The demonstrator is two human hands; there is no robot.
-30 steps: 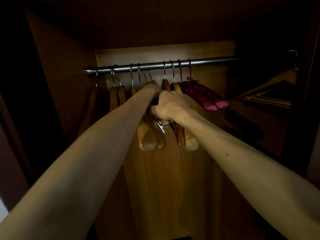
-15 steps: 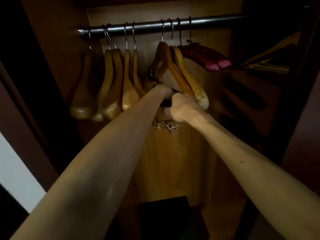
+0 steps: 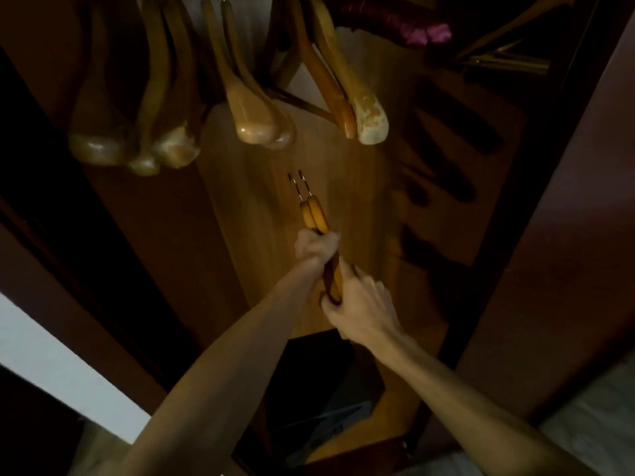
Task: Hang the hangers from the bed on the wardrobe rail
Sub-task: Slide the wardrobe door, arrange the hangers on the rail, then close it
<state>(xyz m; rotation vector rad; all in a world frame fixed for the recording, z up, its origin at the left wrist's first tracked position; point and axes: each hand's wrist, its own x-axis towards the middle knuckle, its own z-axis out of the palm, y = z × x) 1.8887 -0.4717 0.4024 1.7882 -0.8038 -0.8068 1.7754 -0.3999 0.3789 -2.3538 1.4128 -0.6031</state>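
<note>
Lowered from rail: left hand [image 3: 314,247], right hand [image 3: 360,300] gripping two hangers [image 3: 314,216]

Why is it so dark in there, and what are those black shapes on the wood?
Head view: dim wardrobe, light falling only on the back panel; the black shapes are shadows right of the hanging hangers; the held hangers look slightly blurred.

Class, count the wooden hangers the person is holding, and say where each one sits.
2. Both held hangers lie side by side, gripped by the left hand above and the right hand below, hooks pointing up. More may be hidden behind the hands.
</note>
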